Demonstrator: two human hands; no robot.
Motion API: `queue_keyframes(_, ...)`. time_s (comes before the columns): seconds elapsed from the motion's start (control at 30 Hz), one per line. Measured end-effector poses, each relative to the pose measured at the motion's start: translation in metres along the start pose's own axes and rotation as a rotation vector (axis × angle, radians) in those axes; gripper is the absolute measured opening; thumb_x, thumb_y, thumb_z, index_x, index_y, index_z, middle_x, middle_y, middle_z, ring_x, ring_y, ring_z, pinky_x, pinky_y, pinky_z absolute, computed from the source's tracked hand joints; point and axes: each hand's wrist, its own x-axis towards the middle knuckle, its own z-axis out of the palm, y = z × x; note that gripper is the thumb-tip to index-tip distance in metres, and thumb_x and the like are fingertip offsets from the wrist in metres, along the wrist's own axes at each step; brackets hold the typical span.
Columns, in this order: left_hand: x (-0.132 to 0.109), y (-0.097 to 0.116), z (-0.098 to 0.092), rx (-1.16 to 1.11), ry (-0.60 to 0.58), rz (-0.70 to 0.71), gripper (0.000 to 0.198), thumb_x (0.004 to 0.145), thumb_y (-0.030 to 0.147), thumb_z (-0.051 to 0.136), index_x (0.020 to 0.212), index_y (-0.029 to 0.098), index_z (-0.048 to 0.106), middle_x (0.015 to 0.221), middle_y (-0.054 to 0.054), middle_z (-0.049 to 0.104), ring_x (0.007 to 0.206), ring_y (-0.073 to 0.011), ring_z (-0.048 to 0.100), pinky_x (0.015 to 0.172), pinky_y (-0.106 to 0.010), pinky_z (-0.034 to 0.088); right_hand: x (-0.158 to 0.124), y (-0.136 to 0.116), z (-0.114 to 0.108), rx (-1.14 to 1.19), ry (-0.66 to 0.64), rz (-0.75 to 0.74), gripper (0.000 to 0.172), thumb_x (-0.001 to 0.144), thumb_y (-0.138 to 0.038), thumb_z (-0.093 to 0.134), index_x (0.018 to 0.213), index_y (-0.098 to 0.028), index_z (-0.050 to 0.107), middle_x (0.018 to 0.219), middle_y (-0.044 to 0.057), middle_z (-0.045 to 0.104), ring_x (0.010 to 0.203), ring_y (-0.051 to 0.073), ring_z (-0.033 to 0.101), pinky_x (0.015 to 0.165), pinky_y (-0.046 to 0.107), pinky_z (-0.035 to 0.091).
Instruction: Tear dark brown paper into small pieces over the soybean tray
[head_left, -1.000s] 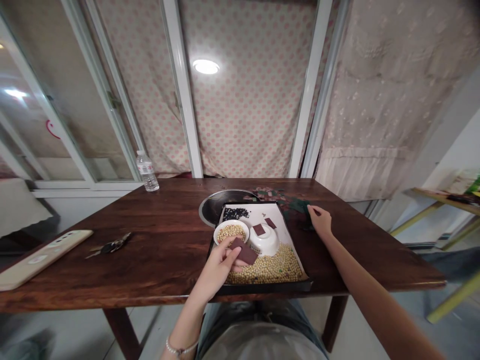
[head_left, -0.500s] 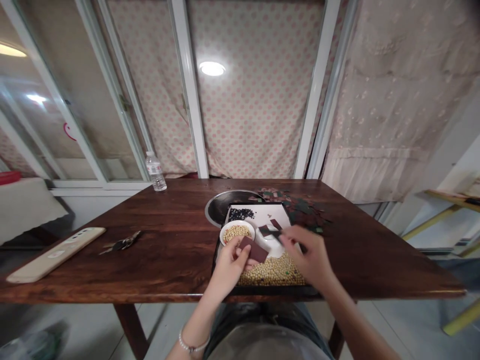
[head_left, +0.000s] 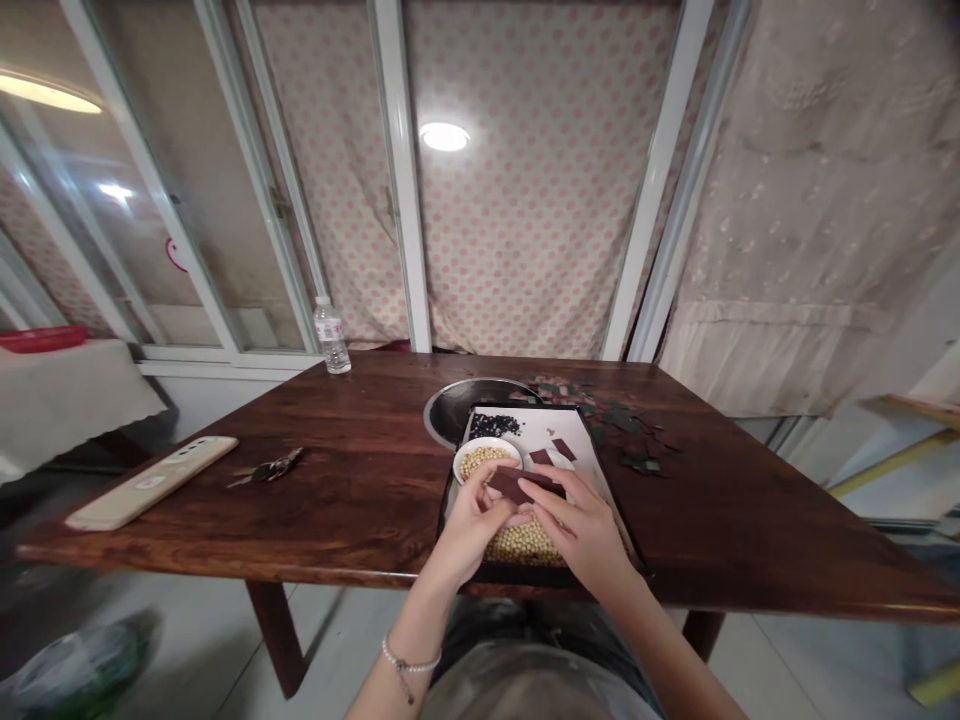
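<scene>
A black tray (head_left: 450,480) sits at the table's near edge, holding a heap of soybeans (head_left: 517,545), a small pile of black beans (head_left: 495,424) and a white bowl of soybeans (head_left: 486,458). Over the tray my left hand (head_left: 469,525) pinches dark brown cards (head_left: 517,486). My right hand (head_left: 585,525) meets it from the right, fingers closed on the same cards. An upturned white bowl is mostly hidden behind my hands; two brown cards (head_left: 553,453) lie on it.
A round metal basin (head_left: 457,405) is set in the dark wooden table (head_left: 360,500) behind the tray. Scattered dark card pieces (head_left: 630,430) lie right of the tray. A water bottle (head_left: 331,336), keys (head_left: 270,468) and a beige remote (head_left: 154,480) are on the left.
My right hand came from the loose pieces at the right over to the tray and joined my left hand on the cards. The view shifted, so everything sits further right in the frame.
</scene>
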Motion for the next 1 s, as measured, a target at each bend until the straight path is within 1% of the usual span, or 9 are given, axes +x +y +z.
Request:
queue_keyframes(0.1,-0.002,0.001,0.001,-0.04,-0.118,0.035,0.055,0.062,0.019,0.077,0.112,0.019,0.054,0.084,-0.001,0.065,0.081,-0.0135,0.065,0.083,-0.026,0.049,-0.003,0.007,0.005,0.048,0.03,0.051,0.031,0.086,-0.015,0.052,0.112,-0.028,0.064,0.106,0.007,0.062,0.098,0.02,0.06,0.082,0.036,0.053)
queue_keyframes(0.17,-0.001,-0.001,0.001,-0.035,-0.102,0.055,0.056,0.061,0.019,0.078,0.112,0.02,0.054,0.091,-0.002,0.065,0.086,-0.014,0.064,0.085,-0.024,0.048,-0.004,0.01,0.007,0.082,0.027,0.078,0.028,0.086,-0.016,0.051,0.109,-0.027,0.065,0.102,0.007,0.063,0.095,0.02,0.061,0.081,0.035,0.053)
queue_keyframes(0.27,0.001,-0.003,0.0,-0.005,-0.048,0.035,0.05,0.064,0.023,0.077,0.109,0.019,0.055,0.089,-0.001,0.065,0.082,-0.0126,0.064,0.081,-0.025,0.05,-0.004,0.012,0.009,0.109,0.003,0.112,0.025,0.086,-0.018,0.053,0.106,-0.024,0.067,0.097,0.007,0.064,0.091,0.019,0.062,0.079,0.034,0.053)
queue_keyframes(0.37,0.004,-0.004,0.001,0.017,-0.012,0.008,0.048,0.064,0.024,0.077,0.107,0.018,0.056,0.082,0.001,0.063,0.073,-0.0103,0.063,0.075,-0.024,0.052,-0.003,0.01,0.01,0.111,0.027,0.14,0.023,0.083,-0.02,0.057,0.104,-0.022,0.067,0.095,0.008,0.066,0.088,0.02,0.063,0.078,0.034,0.054)
queue_keyframes(0.5,0.005,-0.005,0.001,0.035,-0.008,0.049,0.045,0.065,0.021,0.076,0.104,0.017,0.055,0.077,0.004,0.062,0.067,-0.0079,0.061,0.072,-0.023,0.054,-0.002,0.009,0.008,0.136,0.057,0.173,0.024,0.081,-0.021,0.06,0.104,-0.023,0.067,0.097,0.006,0.068,0.089,0.02,0.064,0.079,0.033,0.054)
queue_keyframes(0.63,0.005,-0.009,0.001,0.047,0.018,0.103,0.04,0.065,0.023,0.076,0.1,0.018,0.056,0.077,0.004,0.062,0.066,-0.0079,0.062,0.072,-0.023,0.054,-0.001,0.007,0.004,0.183,0.048,0.254,0.03,0.077,-0.025,0.065,0.107,-0.023,0.065,0.101,0.007,0.069,0.093,0.022,0.065,0.082,0.034,0.053)
queue_keyframes(0.73,0.006,-0.011,0.0,0.059,0.016,0.125,0.038,0.067,0.023,0.074,0.1,0.018,0.056,0.076,0.004,0.063,0.067,-0.0077,0.062,0.07,-0.02,0.053,0.001,0.005,0.001,0.207,0.026,0.318,0.033,0.076,-0.026,0.066,0.109,-0.023,0.064,0.103,0.006,0.069,0.094,0.022,0.065,0.083,0.034,0.053)
queue_keyframes(0.83,0.008,-0.013,-0.001,0.078,-0.003,0.127,0.037,0.068,0.022,0.074,0.1,0.018,0.056,0.077,0.003,0.064,0.067,-0.0073,0.062,0.068,-0.017,0.052,0.002,0.002,0.0,0.224,-0.021,0.362,0.029,0.077,-0.025,0.064,0.106,-0.024,0.064,0.101,0.005,0.069,0.094,0.022,0.064,0.083,0.035,0.052)
queue_keyframes(1.0,0.007,-0.013,-0.001,0.108,0.017,0.118,0.038,0.069,0.022,0.073,0.102,0.017,0.056,0.08,0.002,0.066,0.069,-0.0084,0.064,0.07,-0.018,0.052,0.002,0.001,-0.001,0.254,-0.063,0.437,0.019,0.078,-0.026,0.063,0.096,-0.022,0.063,0.091,0.004,0.069,0.08,0.021,0.066,0.074,0.034,0.054)
